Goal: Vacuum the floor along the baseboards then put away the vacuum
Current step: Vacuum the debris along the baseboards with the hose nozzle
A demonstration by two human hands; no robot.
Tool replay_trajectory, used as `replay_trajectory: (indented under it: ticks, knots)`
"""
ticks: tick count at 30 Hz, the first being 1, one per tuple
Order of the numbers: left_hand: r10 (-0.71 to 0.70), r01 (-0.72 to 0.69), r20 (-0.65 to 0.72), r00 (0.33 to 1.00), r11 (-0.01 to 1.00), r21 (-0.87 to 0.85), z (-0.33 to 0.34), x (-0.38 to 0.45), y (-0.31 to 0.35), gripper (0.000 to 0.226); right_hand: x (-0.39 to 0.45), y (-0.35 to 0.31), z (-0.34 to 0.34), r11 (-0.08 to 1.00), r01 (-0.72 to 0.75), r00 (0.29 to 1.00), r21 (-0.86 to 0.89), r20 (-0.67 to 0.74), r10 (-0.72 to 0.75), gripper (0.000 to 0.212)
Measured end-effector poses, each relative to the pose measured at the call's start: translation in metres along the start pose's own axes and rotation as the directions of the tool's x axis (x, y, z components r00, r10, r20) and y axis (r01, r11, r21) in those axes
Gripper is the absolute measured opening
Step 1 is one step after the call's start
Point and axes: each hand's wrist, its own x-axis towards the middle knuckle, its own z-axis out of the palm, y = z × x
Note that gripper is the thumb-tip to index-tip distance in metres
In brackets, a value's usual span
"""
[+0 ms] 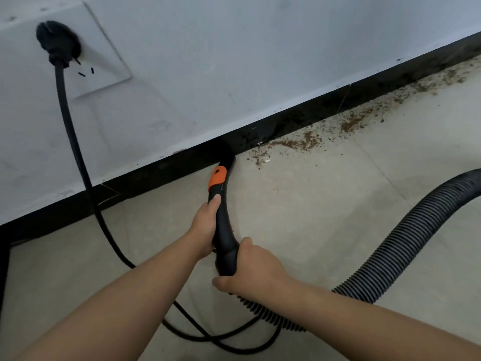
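A black vacuum nozzle (223, 220) with an orange slider (217, 178) points at the black baseboard (161, 173), its tip touching where floor meets wall. My left hand (204, 227) grips the nozzle's middle, thumb along the top. My right hand (250, 267) grips its rear end where the ribbed black hose (406, 246) joins. The hose curves away to the right edge of the view. Brown crumbs and dust (302, 144) lie along the baseboard to the right of the tip.
A black plug (57, 45) sits in a white wall socket (104, 56) at the upper left. Its power cord (78, 157) hangs down the wall and loops across the beige tiled floor (325, 204) under my arms.
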Motion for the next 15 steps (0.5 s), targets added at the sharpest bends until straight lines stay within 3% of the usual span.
replay_trajectory:
  ticks: [6, 15]
  knots:
    - [-0.008, 0.008, 0.012, 1.0, 1.0, -0.007, 0.002, -0.001, -0.003, 0.038, 0.005, 0.006, 0.007, 1.0, 0.0, 1.0, 0.002, 0.011, 0.0, 0.052]
    - [0.007, -0.007, 0.026, 1.0, 1.0, 0.02, 0.02, 0.002, -0.003, 0.051, 0.003, 0.014, -0.005, 0.999, -0.029, 1.0, -0.023, -0.001, 0.029, 0.058]
